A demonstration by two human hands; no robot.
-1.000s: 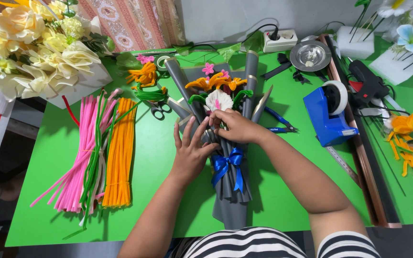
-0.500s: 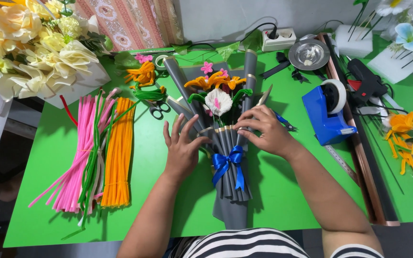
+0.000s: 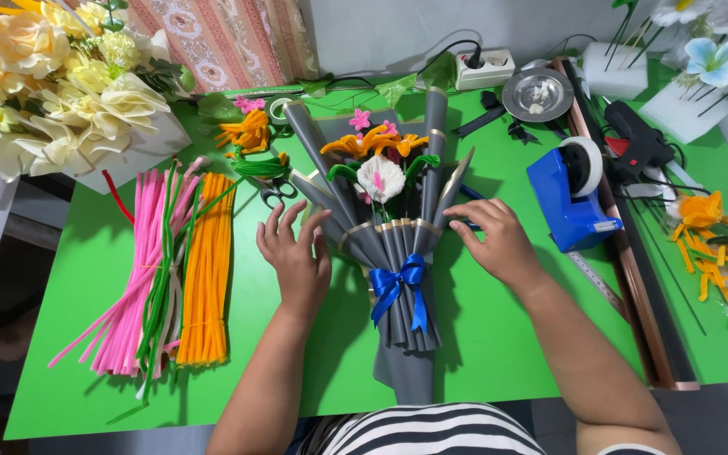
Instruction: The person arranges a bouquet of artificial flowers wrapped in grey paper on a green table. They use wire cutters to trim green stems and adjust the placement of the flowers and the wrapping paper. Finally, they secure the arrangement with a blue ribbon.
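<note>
Gray-wrapped bouquet (image 3: 398, 253) flat on green table (image 3: 507, 337), stem end toward body, blooms pointing away. Left hand (image 3: 297, 257) pressed palm-down on left edge of wrap, fingers (image 3: 273, 221) spread apart, tips just short of scissors (image 3: 275, 192). Right hand (image 3: 499, 240) on right edge of wrap, fingers (image 3: 465, 221) loosely curled & slightly apart, tips touching gold-trimmed paper fold; not clamped on anything, just resting/pushing at the rim. Blue ribbon bow (image 3: 398, 286) tied round the gathered stems, between the two hands & a bit nearer the body than the fingertips. White flower (image 3: 379, 177) at center of wrap, beyond both sets of fingertips; orange blooms (image 3: 372, 143) & small pink flower (image 3: 360, 118) farther out still.

Left of left-hand fingers: orange pipe cleaners (image 3: 206, 270), then pink pipe cleaners (image 3: 141, 270) w/ green ones mixed in, well apart from hand. Right of right-hand fingers: blue tape dispenser (image 3: 570, 198), near but not touching. Farther out past it: black glue gun (image 3: 638, 147), round metal dish (image 3: 537, 94), white power strip (image 3: 482, 69). Cream flower arrangement (image 3: 52, 84) at far left corner
</note>
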